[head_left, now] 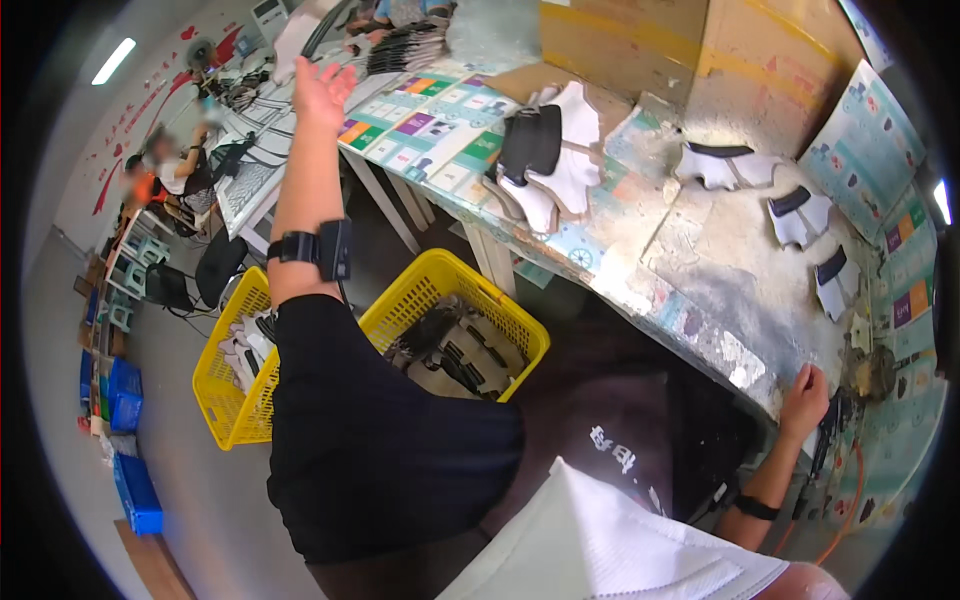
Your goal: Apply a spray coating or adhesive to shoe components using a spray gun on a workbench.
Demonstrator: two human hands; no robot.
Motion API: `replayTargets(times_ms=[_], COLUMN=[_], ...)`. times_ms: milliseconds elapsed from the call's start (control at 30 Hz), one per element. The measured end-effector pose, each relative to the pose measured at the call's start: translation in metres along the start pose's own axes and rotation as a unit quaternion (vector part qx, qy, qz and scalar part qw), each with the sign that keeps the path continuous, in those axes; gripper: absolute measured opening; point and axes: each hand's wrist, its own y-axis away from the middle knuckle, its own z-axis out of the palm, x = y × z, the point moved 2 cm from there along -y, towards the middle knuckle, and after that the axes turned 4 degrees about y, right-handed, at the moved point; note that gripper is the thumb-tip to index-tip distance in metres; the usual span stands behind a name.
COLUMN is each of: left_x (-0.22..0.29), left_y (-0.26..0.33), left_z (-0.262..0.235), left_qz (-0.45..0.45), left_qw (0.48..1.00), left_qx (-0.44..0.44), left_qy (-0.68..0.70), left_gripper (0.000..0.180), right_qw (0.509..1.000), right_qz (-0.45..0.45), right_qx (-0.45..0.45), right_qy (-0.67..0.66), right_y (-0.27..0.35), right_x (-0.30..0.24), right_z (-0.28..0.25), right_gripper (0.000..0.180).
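My left hand (322,92) is stretched far out over the left end of the worktable (690,270), fingers spread, holding nothing; a black band with a small device (318,248) is strapped on that forearm. A stack of black-and-white shoe upper pieces (545,158) lies on the table to its right. My right hand (806,398) rests on the table's near edge, fingers curled over it, with a black wristband. Three more white-and-black shoe pieces (800,215) lie spread on the worn tabletop beyond it.
Two yellow plastic baskets (440,300) with shoe parts stand on the floor under the table. A brown cardboard wall (640,40) backs the table. Other people (165,175) work at benches far left, near blue crates (125,385). A white mask (600,545) fills the lower edge.
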Motion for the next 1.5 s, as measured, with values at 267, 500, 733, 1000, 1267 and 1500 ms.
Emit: replayTargets(times_ms=[267, 500, 733, 1000, 1267, 1500], left_x=[-0.125, -0.202, -0.282, -0.435, -0.480, -0.376], left_y=[0.084, 0.201, 0.258, 0.268, 0.254, 0.284], left_z=[-0.018, 0.041, 0.138, 0.259, 0.289, 0.312], left_qz=[-0.116, -0.211, -0.162, 0.092, 0.091, -0.231], left_qw=[0.939, 0.876, 0.768, 0.644, 0.460, 0.705], left_qx=[-0.253, -0.394, -0.545, -0.558, -0.558, -0.589], left_qy=[-0.203, -0.179, -0.293, -0.514, -0.685, -0.321], left_gripper=[0.038, 0.030, 0.027, 0.059, 0.053, 0.028], right_qw=[0.999, 0.999, 0.999, 0.998, 0.997, 0.997], right_qz=[-0.044, -0.014, -0.051, -0.004, -0.018, -0.021], right_qx=[0.012, -0.018, -0.004, 0.023, 0.016, 0.012], right_qy=[0.006, 0.041, 0.001, -0.050, -0.072, -0.076], right_y=[0.004, 0.009, -0.010, 0.014, 0.004, 0.003], right_x=[0.014, 0.013, -0.015, -0.021, -0.026, -0.025], right_z=[-0.002, -0.009, -0.002, -0.022, -0.020, -0.015], right_gripper=[0.022, 0.023, 0.017, 0.008, 0.004, 0.005])
